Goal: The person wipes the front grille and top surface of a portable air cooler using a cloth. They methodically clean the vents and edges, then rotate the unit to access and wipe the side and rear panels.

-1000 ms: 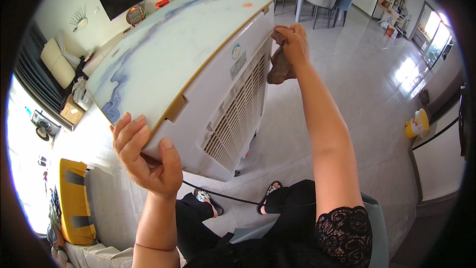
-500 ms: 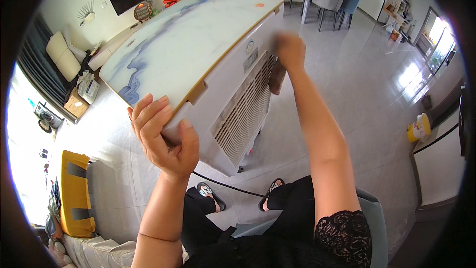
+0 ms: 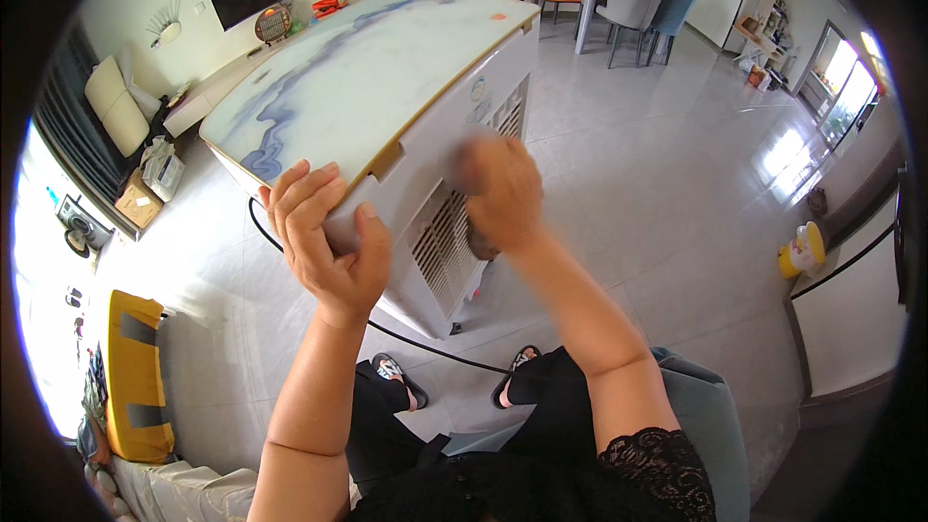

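A tall white air cooler (image 3: pixel 498 87) with a slatted grille (image 3: pixel 441 251) stands in front of me. Its flat top (image 3: pixel 367 77) is white with blue-grey marbling and a gold edge. At the near corner, my left hand (image 3: pixel 333 237) grips the cooler, fingers over the top and thumb against the side. My right hand (image 3: pixel 503 193), closed and partly smeared by motion, presses a brownish-grey cloth (image 3: pixel 481 244) against the grille side. Most of the cloth is hidden behind the hand.
A black cord (image 3: pixel 425 353) runs across the tiled floor by my feet. To the left stands a yellow padded piece (image 3: pixel 135 377); a yellow-white bucket (image 3: pixel 802 249) is at the right. Chairs (image 3: pixel 633 2) and a table stand at the back.
My right hand has moved with the cloth from the far end of the grille side toward me, leftward and down. The left hand keeps its hold on the corner.
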{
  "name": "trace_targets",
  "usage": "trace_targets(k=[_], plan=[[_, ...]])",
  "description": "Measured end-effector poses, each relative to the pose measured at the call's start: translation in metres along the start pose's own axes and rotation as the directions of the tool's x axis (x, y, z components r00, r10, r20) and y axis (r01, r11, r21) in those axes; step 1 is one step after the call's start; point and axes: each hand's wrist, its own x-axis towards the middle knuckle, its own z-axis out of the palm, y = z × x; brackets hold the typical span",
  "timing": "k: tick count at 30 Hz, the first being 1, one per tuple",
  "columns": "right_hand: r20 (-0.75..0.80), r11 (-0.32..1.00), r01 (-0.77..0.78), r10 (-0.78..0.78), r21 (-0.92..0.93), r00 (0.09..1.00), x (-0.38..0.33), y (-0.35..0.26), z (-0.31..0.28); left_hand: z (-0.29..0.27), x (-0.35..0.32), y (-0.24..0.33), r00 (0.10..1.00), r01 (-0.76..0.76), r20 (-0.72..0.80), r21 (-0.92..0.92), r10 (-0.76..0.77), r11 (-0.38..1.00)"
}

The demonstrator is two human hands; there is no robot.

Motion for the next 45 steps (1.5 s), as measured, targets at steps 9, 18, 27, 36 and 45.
trace_targets(k=[9, 18, 27, 36, 45], plan=[[0.240, 0.533, -0.647, 0.640, 0.544, 0.730, -0.025, 0.043, -0.018, 0.001, -0.005, -0.007, 1.000, -0.015, 0.024, -0.052, 0.016, 0.999], [-0.071, 0.625, -0.613, 0.726, 0.484, 0.685, 0.020, 0.151, 0.050, 0.004, -0.010, -0.012, 0.997, -0.047, 0.056, -0.024, 0.048, 0.999], [0.139, 0.455, -0.848, 0.854, 0.271, 0.502, 0.024, 0.197, 0.054, 0.005, -0.009, -0.012, 0.995, -0.055, 0.084, -0.006, 0.055, 0.998], [0.305, 0.222, -0.950, 0.909, 0.220, 0.283, 0.036, 0.221, 0.056, 0.005, -0.009, -0.011, 0.995, -0.054, 0.088, -0.002, 0.054, 0.999], [0.552, -0.161, -0.901, 0.828, 0.403, 0.099, 0.049, 0.201, 0.045, 0.005, -0.009, -0.012, 0.998, -0.046, 0.050, -0.005, 0.046, 0.999]])
